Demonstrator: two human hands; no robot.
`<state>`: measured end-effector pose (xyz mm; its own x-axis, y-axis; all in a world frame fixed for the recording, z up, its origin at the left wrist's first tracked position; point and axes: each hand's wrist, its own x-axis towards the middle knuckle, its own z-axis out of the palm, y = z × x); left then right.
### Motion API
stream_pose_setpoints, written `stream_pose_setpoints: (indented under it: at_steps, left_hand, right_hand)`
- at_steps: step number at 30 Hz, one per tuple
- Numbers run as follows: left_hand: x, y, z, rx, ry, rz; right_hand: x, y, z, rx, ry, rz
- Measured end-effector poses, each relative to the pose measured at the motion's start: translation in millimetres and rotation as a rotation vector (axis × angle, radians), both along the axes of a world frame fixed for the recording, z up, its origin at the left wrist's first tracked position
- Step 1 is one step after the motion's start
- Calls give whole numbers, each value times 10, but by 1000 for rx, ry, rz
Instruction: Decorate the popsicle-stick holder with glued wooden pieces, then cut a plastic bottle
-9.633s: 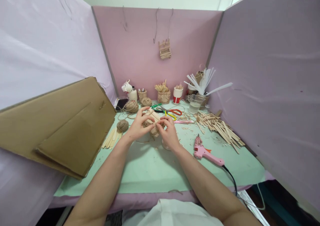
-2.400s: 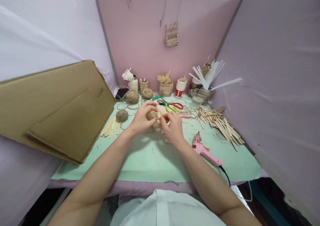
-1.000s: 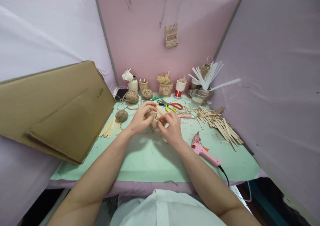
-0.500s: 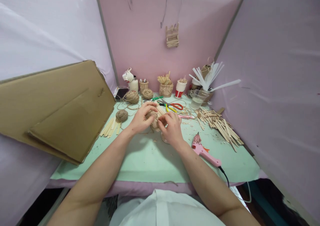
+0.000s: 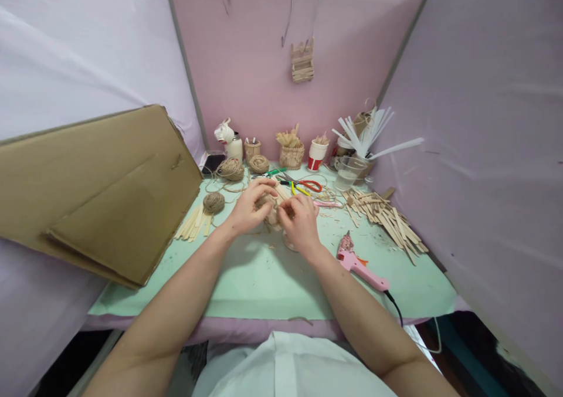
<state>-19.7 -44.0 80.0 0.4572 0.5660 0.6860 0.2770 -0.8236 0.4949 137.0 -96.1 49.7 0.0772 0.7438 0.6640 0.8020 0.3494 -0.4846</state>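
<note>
Between my hands, above the middle of the table, is a small craft piece of pale wooden sticks (image 5: 282, 194); much of it is hidden by my fingers. My left hand (image 5: 248, 208) curls round its left side, fingers over the top and thumb at the front. My right hand (image 5: 302, 222) pinches at its right front edge, thumb and forefinger close together. Whether a thin strand or chip is between those fingertips is too small to tell. Just below my right hand, a round clear item (image 5: 289, 242) shows in part on the table.
A pink glue gun (image 5: 361, 270) lies right, its cord running off the front edge. Behind it spreads a pile of wooden sticks (image 5: 391, 221). Scissors (image 5: 310, 185) and a twine ball (image 5: 214, 203) lie beyond my hands. Cardboard (image 5: 109, 203) leans left. A cup of water (image 5: 346, 178) stands back right.
Since the oldest frame my view has tipped downward and the craft piece has turned a little. Over the last second my right fingertips have drawn together at its edge; my left hand stays put.
</note>
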Motion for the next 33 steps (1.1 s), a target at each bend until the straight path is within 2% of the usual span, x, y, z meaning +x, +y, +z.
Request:
stream_pose_setpoints:
  at_steps: [7, 14, 20, 25, 29, 33]
  left_hand:
    - [7, -13, -1, -14, 1, -2]
    - [3, -9, 8, -3, 11, 5]
    - [2, -8, 1, 1, 11, 9]
    - [6, -19, 14, -9, 18, 17]
    - [8, -20, 18, -1, 9, 10]
    - [10, -18, 16, 13, 7, 4]
  right_hand:
    - [-35, 39, 19, -60, 121, -9]
    - [12, 41, 42, -29, 400, 99]
    - [-23, 31, 41, -13, 234, 1]
    - [-35, 24, 38, 49, 296, -15]
    - [-41, 22, 32, 1, 270, -10]
    - [-47, 32, 23, 27, 278, -26]
